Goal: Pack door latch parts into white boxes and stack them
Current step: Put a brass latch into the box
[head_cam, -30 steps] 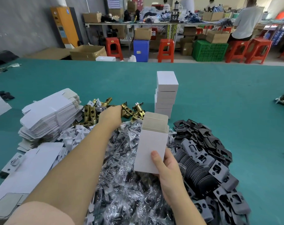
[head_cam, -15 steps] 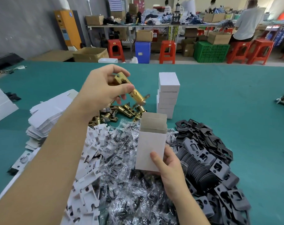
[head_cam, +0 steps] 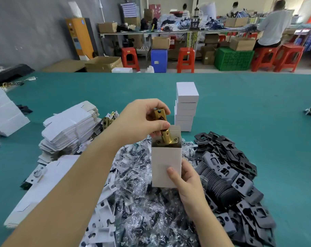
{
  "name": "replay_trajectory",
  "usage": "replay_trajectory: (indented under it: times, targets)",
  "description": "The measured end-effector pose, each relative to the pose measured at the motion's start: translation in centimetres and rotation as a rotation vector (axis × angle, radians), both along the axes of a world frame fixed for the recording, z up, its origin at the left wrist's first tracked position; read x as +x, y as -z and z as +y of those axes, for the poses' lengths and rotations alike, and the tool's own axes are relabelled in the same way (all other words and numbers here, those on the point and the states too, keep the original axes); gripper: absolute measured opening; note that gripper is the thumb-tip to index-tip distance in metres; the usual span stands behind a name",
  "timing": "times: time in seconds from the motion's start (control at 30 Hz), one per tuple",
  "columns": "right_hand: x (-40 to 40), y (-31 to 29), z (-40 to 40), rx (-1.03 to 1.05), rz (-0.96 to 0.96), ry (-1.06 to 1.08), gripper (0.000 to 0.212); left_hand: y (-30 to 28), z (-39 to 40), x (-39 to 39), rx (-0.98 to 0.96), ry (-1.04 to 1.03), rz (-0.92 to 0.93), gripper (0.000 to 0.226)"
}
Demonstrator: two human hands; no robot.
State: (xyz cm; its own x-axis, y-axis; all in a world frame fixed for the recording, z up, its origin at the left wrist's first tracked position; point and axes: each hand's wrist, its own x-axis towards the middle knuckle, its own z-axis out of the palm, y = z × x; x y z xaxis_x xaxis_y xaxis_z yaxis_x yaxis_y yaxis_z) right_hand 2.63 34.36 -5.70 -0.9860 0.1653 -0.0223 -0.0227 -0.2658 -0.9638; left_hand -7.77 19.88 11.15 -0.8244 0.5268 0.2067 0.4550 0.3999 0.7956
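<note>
the left hand (head_cam: 142,120) now pinches the brass latch (head_cam: 164,130) into the open white box (head_cam: 166,166), gripped by the right hand (head_cam: 185,180); closing comes next.

left hand (head_cam: 142,120) — grips brass latch (head_cam: 164,129) | right hand (head_cam: 185,177) — holds open white box (head_cam: 166,164)

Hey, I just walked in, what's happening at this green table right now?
A person is packing door latch hardware. Their right hand holds an open white box upright, while the left hand grips a brass latch and lowers it into the box's open top; its lower end is already inside. Behind stands a stack of closed white boxes. Flat unfolded cartons, bagged screws and black plates lie around on the table.
</note>
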Motion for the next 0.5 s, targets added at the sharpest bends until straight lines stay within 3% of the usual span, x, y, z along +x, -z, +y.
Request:
replay_trajectory:
  times: [0.1,0.23,0.5]
  targets:
    - [0.1,-0.2,0.0,-0.022,0.008,-0.001,0.045,0.4,0.2,0.1,-0.102,0.008,0.063,0.021]
    - [0.0,-0.3,0.0,-0.061,0.017,0.001,0.061,1.0,0.5,0.3,-0.214,0.025,0.106,0.020]
    - [-0.1,-0.1,0.3,-0.049,0.040,0.056,0.063,2.1,0.5,0.6,-0.338,0.054,0.154,0.006]
